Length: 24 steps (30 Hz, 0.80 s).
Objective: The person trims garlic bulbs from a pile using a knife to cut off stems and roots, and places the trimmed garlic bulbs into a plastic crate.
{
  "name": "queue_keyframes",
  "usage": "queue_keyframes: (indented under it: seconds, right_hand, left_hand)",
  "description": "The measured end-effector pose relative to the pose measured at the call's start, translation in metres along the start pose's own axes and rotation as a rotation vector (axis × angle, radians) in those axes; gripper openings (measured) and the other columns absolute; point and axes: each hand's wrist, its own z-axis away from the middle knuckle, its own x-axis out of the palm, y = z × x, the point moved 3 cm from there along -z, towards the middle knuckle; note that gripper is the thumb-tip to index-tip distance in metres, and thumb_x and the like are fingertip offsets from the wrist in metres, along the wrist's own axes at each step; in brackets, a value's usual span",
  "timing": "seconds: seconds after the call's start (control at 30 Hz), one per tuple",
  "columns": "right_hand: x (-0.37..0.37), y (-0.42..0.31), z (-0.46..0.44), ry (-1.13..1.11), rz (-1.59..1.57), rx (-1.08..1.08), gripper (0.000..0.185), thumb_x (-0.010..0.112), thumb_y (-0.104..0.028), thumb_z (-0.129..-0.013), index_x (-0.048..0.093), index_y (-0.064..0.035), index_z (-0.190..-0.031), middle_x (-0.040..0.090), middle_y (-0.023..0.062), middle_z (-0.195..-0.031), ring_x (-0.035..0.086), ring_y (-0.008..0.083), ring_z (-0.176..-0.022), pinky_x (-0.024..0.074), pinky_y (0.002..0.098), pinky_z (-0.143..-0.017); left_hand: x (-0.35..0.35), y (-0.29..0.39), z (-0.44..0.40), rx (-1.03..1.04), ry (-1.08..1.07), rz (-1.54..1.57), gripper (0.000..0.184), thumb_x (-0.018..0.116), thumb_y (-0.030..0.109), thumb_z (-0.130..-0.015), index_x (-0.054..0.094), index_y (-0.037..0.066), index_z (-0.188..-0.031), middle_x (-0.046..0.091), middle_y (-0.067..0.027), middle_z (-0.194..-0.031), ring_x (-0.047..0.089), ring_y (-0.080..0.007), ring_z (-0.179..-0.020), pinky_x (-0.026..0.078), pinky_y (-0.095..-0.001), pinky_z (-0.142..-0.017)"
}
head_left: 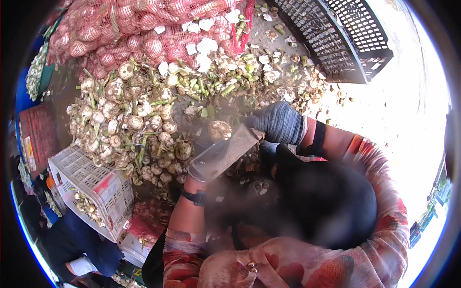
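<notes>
My right hand (282, 123), in a grey-blue knitted glove, is closed around the handle end of a broad-bladed knife (240, 145). The blade points left and down, smeared by motion, and crosses in front of my left hand (204, 165). Of that left hand mostly the wrist with a dark band and a pale blurred patch show; its fingers are largely hidden. A garlic bulb (220, 130) is at the far end of my left hand, just past the blade, and looks held there. Beyond lies a heap of garlic bulbs (137, 122) with stems and dirt on them.
Red mesh sacks (153, 46) full of bulbs lie at the back. Cut stems and peelings (230, 79) litter the ground. A black crate (331, 38) stands at the back right, a white crate (96, 189) at the left. Another person (79, 245) is at the lower left.
</notes>
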Motion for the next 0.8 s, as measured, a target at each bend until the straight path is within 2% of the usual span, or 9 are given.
queue_keyframes:
  seconds: [0.27, 0.33, 0.4, 0.47, 0.5, 0.57, 0.63, 0.7, 0.8]
  right_hand:
    - [0.03, 0.035, -0.015, 0.034, -0.044, -0.018, 0.023, 0.059, -0.016, -0.08, 0.058, -0.0123, -0.102, 0.064, 0.011, -0.078, 0.066, 0.0333, -0.072, 0.0517, 0.0436, -0.059]
    - [0.049, 0.093, -0.004, -0.207, 0.011, 0.608, 0.026, 0.061, -0.026, -0.085, 0.058, -0.0116, -0.107, 0.066, 0.0141, -0.078, 0.067, 0.0335, -0.074, 0.0522, 0.0444, -0.061]
    - [0.04, 0.098, 0.008, -0.11, 0.087, 0.522, 0.037, 0.063, -0.038, -0.085, 0.059, -0.0112, -0.111, 0.067, 0.0172, -0.082, 0.067, 0.0343, -0.078, 0.0526, 0.0453, -0.065]
    - [0.03, 0.082, 0.009, -0.047, 0.071, 0.538, 0.046, 0.065, -0.045, -0.082, 0.059, -0.0103, -0.112, 0.067, 0.0188, -0.084, 0.066, 0.0361, -0.08, 0.052, 0.0466, -0.069]
    - [0.028, 0.075, 0.006, -0.019, 0.027, 0.583, 0.045, 0.066, -0.043, -0.082, 0.059, -0.0108, -0.112, 0.067, 0.0198, -0.085, 0.066, 0.0372, -0.082, 0.0514, 0.047, -0.071]
    - [0.038, 0.077, 0.011, 0.11, -0.019, 0.532, 0.042, 0.068, -0.038, -0.082, 0.059, -0.0099, -0.112, 0.066, 0.0205, -0.085, 0.065, 0.0382, -0.082, 0.0514, 0.047, -0.071]
    - [0.039, 0.079, 0.017, 0.216, -0.106, 0.545, 0.035, 0.068, -0.03, -0.083, 0.06, -0.008, -0.108, 0.065, 0.0215, -0.085, 0.063, 0.0402, -0.082, 0.0508, 0.0461, -0.07]
    - [0.039, 0.079, 0.018, 0.255, -0.207, 0.578, 0.027, 0.067, -0.023, -0.085, 0.061, -0.0055, -0.104, 0.064, 0.0228, -0.086, 0.062, 0.0425, -0.084, 0.0501, 0.0447, -0.07]
    - [0.041, 0.079, 0.017, 0.225, -0.141, 0.595, 0.028, 0.067, -0.024, -0.085, 0.061, -0.0059, -0.105, 0.064, 0.0229, -0.087, 0.062, 0.0424, -0.085, 0.0499, 0.0443, -0.071]
  left_hand:
    - [-0.001, -0.019, 0.016, -0.088, 0.349, 0.14, 0.053, 0.068, 0.009, -0.083, 0.05, 0.004, -0.132, 0.063, -0.0095, -0.108, 0.062, -0.02, -0.099, 0.05, -0.0303, -0.086]
    - [0.001, 0.094, 0.005, -0.096, 0.373, -0.115, 0.07, 0.076, 0.015, -0.077, 0.041, 0.004, -0.137, 0.059, -0.0073, -0.104, 0.059, -0.0182, -0.096, 0.05, -0.031, -0.085]
    - [-0.005, 0.097, 0.02, -0.099, 0.375, -0.147, 0.078, 0.081, 0.02, -0.072, 0.038, 0.004, -0.135, 0.055, -0.0061, -0.104, 0.055, -0.017, -0.095, 0.049, -0.0323, -0.085]
    - [-0.036, 0.086, 0.038, -0.22, 0.685, -0.094, 0.057, 0.075, 0.032, -0.079, 0.048, 0.002, -0.12, 0.055, -0.0037, -0.101, 0.054, -0.0145, -0.092, 0.047, -0.0307, -0.079]
    - [-0.054, 0.096, 0.055, -0.097, 0.982, 0.085, 0.043, 0.069, 0.036, -0.085, 0.051, 0.007, -0.11, 0.054, -0.0018, -0.09, 0.053, -0.0139, -0.084, 0.047, -0.0313, -0.072]
    - [-0.122, 0.088, 0.113, 0.235, 1.022, 0.643, 0.026, 0.058, 0.038, -0.093, 0.053, 0.014, -0.099, 0.051, -0.0014, -0.085, 0.05, -0.0161, -0.077, 0.045, -0.0341, -0.073]
    - [-0.174, 0.098, 0.189, 0.532, 1.151, 0.876, 0.057, 0.049, 0.055, -0.091, 0.055, 0.004, -0.117, 0.059, -0.0121, -0.118, 0.054, -0.0267, -0.11, 0.042, -0.0429, -0.097]
    - [-0.183, 0.129, 0.201, 0.527, 1.423, 0.836, 0.067, 0.046, 0.058, -0.091, 0.049, 0.002, -0.128, 0.045, -0.0194, -0.14, 0.038, -0.0333, -0.134, 0.029, -0.0521, -0.113]
    - [-0.188, 0.073, 0.196, 0.218, 1.427, 0.488, 0.056, 0.049, 0.045, -0.093, 0.047, 0.003, -0.131, 0.047, -0.0213, -0.138, 0.038, -0.0366, -0.133, 0.03, -0.0515, -0.113]
